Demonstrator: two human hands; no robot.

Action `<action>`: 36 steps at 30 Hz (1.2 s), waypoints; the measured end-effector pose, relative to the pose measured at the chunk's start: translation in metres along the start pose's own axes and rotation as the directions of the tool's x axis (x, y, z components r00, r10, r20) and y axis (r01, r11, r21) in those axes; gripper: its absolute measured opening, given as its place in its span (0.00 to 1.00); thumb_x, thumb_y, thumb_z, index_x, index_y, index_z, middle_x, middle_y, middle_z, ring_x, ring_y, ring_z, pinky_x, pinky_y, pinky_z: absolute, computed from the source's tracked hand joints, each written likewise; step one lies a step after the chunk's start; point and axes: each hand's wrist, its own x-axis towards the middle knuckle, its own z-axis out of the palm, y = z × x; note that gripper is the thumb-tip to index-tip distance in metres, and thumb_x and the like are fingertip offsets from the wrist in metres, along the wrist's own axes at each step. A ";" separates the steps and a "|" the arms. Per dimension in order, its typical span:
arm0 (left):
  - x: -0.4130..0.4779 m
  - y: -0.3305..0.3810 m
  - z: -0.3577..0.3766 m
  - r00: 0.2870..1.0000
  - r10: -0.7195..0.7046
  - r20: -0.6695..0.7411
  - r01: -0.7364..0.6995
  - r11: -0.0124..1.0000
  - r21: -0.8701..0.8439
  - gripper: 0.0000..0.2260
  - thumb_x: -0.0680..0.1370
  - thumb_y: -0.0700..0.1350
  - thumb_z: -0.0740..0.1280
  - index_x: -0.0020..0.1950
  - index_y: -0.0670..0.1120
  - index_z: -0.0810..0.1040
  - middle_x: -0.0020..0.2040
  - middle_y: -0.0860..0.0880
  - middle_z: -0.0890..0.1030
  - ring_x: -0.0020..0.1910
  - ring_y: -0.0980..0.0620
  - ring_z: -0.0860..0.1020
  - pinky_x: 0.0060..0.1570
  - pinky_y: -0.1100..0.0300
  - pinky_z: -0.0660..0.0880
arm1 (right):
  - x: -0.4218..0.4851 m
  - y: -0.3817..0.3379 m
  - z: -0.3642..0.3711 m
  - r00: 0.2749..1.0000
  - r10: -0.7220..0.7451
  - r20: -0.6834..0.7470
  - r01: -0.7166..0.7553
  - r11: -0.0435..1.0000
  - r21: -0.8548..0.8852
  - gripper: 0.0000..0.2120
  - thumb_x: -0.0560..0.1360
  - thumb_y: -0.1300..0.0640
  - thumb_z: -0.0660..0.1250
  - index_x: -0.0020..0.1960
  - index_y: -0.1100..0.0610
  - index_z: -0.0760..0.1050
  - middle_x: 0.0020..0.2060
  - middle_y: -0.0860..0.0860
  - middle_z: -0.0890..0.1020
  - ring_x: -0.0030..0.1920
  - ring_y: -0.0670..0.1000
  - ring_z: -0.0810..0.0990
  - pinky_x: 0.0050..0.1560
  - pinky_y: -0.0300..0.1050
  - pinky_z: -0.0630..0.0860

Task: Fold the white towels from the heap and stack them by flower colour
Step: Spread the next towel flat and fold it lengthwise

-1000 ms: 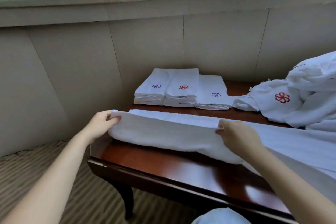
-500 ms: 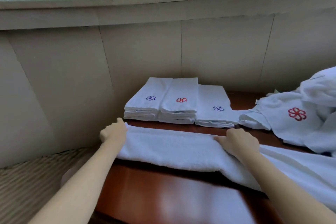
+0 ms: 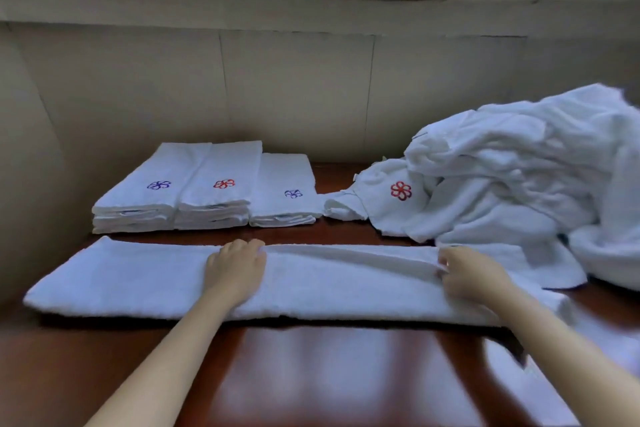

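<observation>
A: Dark red desk (image 3: 311,374) under window. Towel (image 3: 138,281) now a long strip, both edges folded in since a second ago.
B: Left hand (image 3: 235,270) and right hand (image 3: 474,274) pinching the far edge. Crosswise folds next, probably; heap (image 3: 519,177) waiting right.

Heap (image 3: 519,166) (right side) cut off

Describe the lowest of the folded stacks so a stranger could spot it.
On the wooden table, three folded stacks sit below the window wall. Take the rightmost stack, nearest the loose heap. It carries a blue flower and is plainly lower than the other two.
</observation>
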 end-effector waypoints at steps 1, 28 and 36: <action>-0.002 -0.003 -0.001 1.000 0.019 0.008 -0.019 1.000 -0.017 0.16 0.82 0.51 0.51 0.68 0.55 0.69 0.64 0.48 0.74 0.65 0.47 0.70 0.61 0.53 0.66 | -0.010 0.018 -0.004 0.999 0.018 0.029 -0.017 0.999 -0.028 0.09 0.75 0.57 0.60 0.38 0.50 0.62 0.50 0.51 0.77 0.53 0.55 0.76 0.45 0.45 0.70; -0.020 0.038 -0.017 0.978 -0.205 -0.042 0.203 0.978 -0.055 0.08 0.80 0.47 0.56 0.56 0.50 0.72 0.58 0.50 0.73 0.59 0.48 0.69 0.54 0.53 0.66 | -0.049 0.052 -0.011 0.878 0.471 -0.082 -0.477 0.876 -0.070 0.15 0.78 0.60 0.56 0.65 0.56 0.65 0.63 0.56 0.71 0.62 0.58 0.71 0.58 0.50 0.71; -0.017 0.032 -0.013 0.991 0.009 -0.134 -0.016 0.998 -0.058 0.12 0.82 0.47 0.55 0.53 0.46 0.77 0.53 0.47 0.77 0.53 0.46 0.75 0.46 0.56 0.71 | -0.053 -0.138 0.006 0.916 -0.399 0.024 0.369 0.868 0.333 0.19 0.81 0.47 0.52 0.64 0.58 0.70 0.64 0.56 0.72 0.66 0.57 0.69 0.64 0.53 0.66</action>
